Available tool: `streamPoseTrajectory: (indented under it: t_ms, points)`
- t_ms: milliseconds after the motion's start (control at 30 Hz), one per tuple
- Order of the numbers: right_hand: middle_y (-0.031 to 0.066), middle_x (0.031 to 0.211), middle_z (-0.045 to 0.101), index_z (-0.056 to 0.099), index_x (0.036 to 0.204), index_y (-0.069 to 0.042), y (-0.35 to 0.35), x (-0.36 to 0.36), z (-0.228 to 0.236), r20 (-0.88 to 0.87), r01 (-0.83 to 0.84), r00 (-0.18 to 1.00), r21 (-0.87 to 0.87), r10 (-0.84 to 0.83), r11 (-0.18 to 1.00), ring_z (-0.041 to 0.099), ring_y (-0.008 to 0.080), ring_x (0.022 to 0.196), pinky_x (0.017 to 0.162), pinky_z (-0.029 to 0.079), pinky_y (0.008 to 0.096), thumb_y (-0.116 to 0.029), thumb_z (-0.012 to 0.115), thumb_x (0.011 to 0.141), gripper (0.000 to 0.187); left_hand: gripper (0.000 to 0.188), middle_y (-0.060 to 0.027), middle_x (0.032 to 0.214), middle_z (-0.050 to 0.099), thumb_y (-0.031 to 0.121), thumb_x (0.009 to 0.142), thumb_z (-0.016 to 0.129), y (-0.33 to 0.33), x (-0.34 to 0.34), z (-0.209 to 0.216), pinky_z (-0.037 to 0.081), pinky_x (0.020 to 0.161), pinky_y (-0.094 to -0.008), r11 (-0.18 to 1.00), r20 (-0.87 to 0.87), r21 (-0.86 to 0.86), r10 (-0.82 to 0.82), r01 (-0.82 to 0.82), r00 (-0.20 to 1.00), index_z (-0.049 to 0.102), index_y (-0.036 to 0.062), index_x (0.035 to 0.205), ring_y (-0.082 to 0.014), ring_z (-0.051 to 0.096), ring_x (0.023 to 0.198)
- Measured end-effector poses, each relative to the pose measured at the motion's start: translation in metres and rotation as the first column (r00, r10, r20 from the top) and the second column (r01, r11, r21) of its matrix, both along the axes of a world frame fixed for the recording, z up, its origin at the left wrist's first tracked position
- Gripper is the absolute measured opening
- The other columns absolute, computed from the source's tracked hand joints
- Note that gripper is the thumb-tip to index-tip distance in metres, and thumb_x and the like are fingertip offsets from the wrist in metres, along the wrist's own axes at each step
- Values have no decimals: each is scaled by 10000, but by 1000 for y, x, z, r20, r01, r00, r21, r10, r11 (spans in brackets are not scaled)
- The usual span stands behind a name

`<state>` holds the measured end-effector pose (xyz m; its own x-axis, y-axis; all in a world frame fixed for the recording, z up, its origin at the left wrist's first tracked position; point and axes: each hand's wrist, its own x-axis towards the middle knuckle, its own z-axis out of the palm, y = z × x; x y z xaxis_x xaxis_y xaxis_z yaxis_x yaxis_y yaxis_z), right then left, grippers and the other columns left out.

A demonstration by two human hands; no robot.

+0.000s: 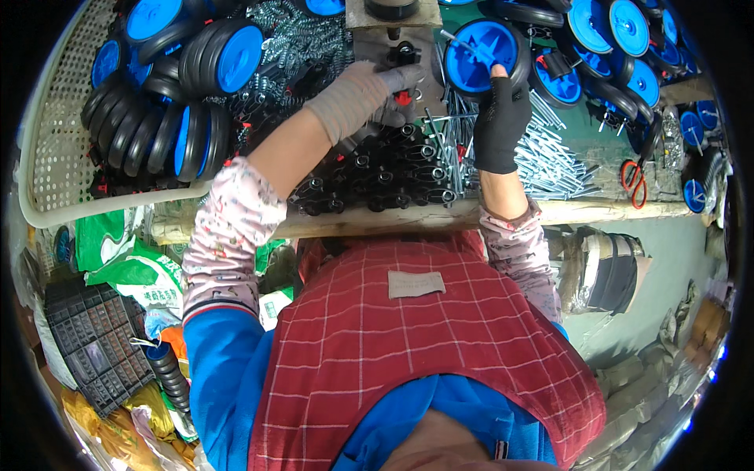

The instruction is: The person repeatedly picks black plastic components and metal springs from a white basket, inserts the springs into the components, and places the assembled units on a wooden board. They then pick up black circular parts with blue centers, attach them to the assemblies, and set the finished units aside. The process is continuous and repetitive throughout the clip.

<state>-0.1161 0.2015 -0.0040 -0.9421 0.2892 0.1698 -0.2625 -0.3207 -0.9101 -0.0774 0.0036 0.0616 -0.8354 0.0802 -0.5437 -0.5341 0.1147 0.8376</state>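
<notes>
My right hand (500, 122), in a black glove with the thumb tip bare, grips a wheel (471, 74) with a black tyre and a blue hub. A metal pin (463, 43) sticks out from the hub's middle toward the upper left. My left hand (385, 90), in a grey glove, has its fingers closed around a small black plastic bracket (405, 53) with a red piece (404, 98) on it. That bracket sits below a metal press tip (393, 34); the fingers partly hide it. Several similar black brackets (377, 177) lie just below my left hand.
Loose steel pins (550, 157) lie in a heap right of my right hand. Springs (302, 47) and blue-hubbed wheels (239, 59) fill the left, beside a white perforated basket (47, 157). Red-handled scissors (633, 184) lie at right. A wooden edge (353, 224) fronts the bench.
</notes>
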Motion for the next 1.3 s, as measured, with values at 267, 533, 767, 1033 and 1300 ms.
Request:
streamPoseTrajectory:
  t_ms: [267, 533, 767, 1033, 1300]
  points:
    - [104, 1052, 703, 633, 1211, 5, 5, 11, -3, 24, 17, 999, 327, -27, 945, 622, 162, 927, 856, 485, 304, -295, 730, 894, 447, 468, -83, 903, 720, 422, 884, 752, -2, -5, -12, 603, 662, -283, 989, -143, 112, 115, -99, 983, 643, 16, 1088, -184, 722, 818]
    - [98, 1019, 700, 634, 1174, -1, -2, 11, -5, 12, 3, 1000, 367, -8, 930, 619, 156, 893, 830, 488, 302, -307, 735, 894, 427, 467, -99, 885, 727, 445, 882, 752, -19, -18, -13, 601, 692, -286, 987, -90, 163, 4, 11, 996, 655, 30, 1072, -205, 735, 799]
    - [126, 1058, 692, 553, 1313, 24, -22, 22, 2, 60, -118, 993, 440, 103, 890, 642, 179, 949, 857, 501, 318, -305, 751, 887, 574, 477, -104, 934, 716, 435, 894, 741, -18, -18, -13, 604, 696, -281, 992, -35, 125, -2, 6, 999, 641, 20, 1105, -204, 731, 811]
    - [150, 1068, 678, 420, 1444, -18, -44, 24, 13, -204, 19, 961, 717, 184, 697, 684, 236, 941, 823, 545, 362, -185, 764, 861, 698, 503, -99, 1086, 675, 350, 907, 735, -44, 7, 8, 587, 796, -312, 996, -299, 53, -55, 74, 953, 602, -17, 1224, -191, 698, 953]
    - [118, 810, 688, 686, 1005, -31, 67, -105, 45, 191, -303, 920, 900, 343, 313, 676, 195, 753, 689, 515, 351, -411, 722, 896, 397, 554, -102, 1138, 644, 358, 785, 810, -170, 16, 34, 537, 903, -410, -97, -540, -733, -517, -673, 664, 616, 103, 1238, -305, 639, 1069]
